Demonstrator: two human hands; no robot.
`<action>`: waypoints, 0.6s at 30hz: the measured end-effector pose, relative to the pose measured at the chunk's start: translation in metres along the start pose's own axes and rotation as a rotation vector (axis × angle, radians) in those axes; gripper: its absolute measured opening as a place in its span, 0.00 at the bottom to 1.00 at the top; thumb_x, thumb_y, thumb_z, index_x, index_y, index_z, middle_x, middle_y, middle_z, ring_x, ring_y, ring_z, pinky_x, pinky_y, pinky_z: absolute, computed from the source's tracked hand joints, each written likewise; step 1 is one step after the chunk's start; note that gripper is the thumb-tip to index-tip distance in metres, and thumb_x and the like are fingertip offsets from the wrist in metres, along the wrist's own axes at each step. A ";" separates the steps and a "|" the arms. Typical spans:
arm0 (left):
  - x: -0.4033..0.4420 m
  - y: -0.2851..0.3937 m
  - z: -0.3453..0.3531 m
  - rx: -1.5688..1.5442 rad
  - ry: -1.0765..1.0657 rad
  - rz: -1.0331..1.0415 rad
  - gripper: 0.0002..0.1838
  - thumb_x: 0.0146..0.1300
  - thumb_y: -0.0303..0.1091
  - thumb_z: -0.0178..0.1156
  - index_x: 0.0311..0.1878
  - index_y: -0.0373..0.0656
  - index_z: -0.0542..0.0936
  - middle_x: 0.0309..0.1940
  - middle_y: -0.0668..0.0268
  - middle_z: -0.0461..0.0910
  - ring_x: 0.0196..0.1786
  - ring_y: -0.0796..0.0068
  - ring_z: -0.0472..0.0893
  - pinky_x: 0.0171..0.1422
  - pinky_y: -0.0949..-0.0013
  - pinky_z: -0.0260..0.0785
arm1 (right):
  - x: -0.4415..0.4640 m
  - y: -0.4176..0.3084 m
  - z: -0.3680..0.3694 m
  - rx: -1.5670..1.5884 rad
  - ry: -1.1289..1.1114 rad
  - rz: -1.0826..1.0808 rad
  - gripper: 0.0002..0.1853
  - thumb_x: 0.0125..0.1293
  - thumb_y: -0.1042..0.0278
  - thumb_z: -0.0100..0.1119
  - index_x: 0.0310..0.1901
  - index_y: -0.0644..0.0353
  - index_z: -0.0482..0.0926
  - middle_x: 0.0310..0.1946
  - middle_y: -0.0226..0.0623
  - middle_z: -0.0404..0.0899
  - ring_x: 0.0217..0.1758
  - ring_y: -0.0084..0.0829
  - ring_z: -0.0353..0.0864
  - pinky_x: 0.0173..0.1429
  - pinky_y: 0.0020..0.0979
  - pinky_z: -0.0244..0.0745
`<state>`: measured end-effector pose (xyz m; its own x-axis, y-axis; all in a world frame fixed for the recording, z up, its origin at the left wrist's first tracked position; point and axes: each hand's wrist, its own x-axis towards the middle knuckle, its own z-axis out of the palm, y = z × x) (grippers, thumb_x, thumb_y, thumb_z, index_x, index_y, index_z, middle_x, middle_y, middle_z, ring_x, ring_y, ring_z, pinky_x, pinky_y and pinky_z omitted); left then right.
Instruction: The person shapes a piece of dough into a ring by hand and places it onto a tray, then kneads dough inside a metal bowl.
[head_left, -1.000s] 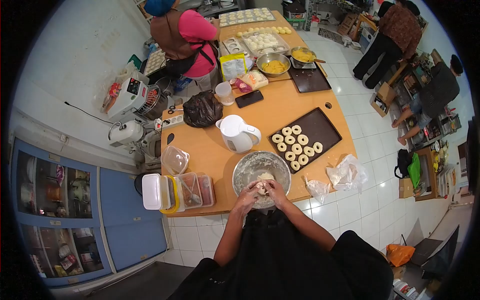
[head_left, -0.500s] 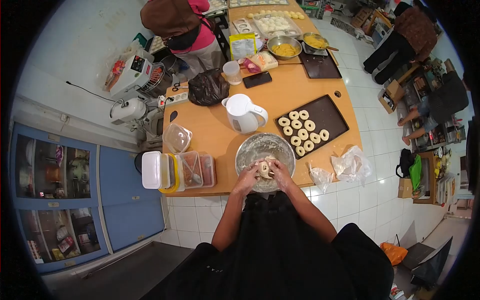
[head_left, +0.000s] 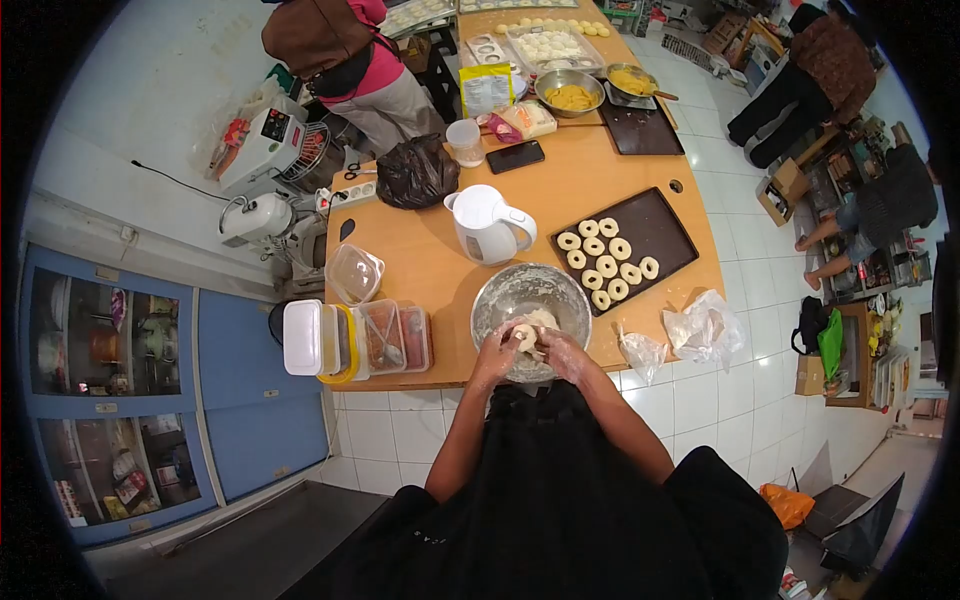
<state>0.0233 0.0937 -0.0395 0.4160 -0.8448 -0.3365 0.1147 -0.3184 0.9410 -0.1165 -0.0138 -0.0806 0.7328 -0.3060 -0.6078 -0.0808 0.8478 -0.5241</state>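
Observation:
Over the steel mixing bowl, my left hand is closed round a small pale piece of dough, roughly ring-shaped. My right hand is beside it with its fingers curled against the dough's right side. Both hands are dusted with flour. More dough lies in the bowl behind my fingers, partly hidden by them. Flour and dough smears coat the bowl's inner wall. Right of the bowl, a dark baking tray carries several dough rings in uneven rows.
A white electric kettle stands just behind the bowl. Plastic containers stand to the left, plastic bags to the right. A phone and bowls of yellow filling lie farther back. Other people stand beyond the table.
The dough ring in my hands has shifted slightly left and turned, looking more compact. More of the dough behind it shows. The person in pink at the far left has moved left.

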 end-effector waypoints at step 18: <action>-0.003 -0.012 -0.001 0.038 0.076 0.062 0.17 0.70 0.30 0.53 0.61 0.41 0.76 0.53 0.63 0.79 0.54 0.71 0.77 0.59 0.68 0.69 | 0.000 0.007 -0.002 0.197 -0.209 0.049 0.16 0.74 0.61 0.54 0.59 0.56 0.72 0.38 0.26 0.78 0.36 0.17 0.77 0.37 0.20 0.74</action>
<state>0.0212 0.1007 -0.0498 0.4883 -0.8289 -0.2730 0.0531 -0.2840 0.9574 -0.1186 -0.0084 -0.0856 0.8561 -0.1839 -0.4830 -0.0017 0.9335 -0.3586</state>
